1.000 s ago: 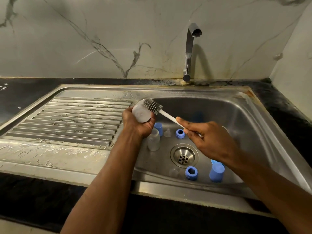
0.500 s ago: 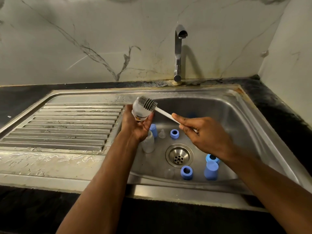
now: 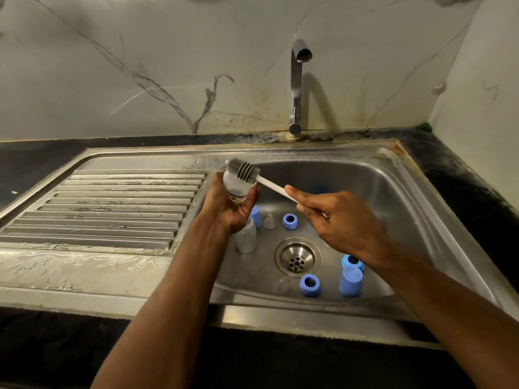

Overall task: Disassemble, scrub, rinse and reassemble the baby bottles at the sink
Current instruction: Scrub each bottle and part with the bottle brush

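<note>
My left hand (image 3: 229, 204) grips a clear baby bottle (image 3: 237, 186) above the left edge of the sink basin (image 3: 415, 209), its base turned up. My right hand (image 3: 339, 220) holds the white handle of a bottle brush (image 3: 244, 171), whose grey bristle head lies against the bottle's base. Down in the basin stand another clear bottle (image 3: 246, 237), a clear teat (image 3: 269, 221), blue collar rings (image 3: 290, 221) (image 3: 309, 285) and blue caps (image 3: 350, 282) (image 3: 256, 215).
A wet ribbed drainboard (image 3: 112, 203) lies to the left of the basin. The chrome tap (image 3: 297, 85) stands at the back and no water runs from it. The drain (image 3: 297, 257) sits mid-basin. Black countertop (image 3: 463, 186) surrounds the sink, with marble wall behind.
The brush head has slid from the bottle's right side further across its upturned base. Both hands stay in much the same place over the basin.
</note>
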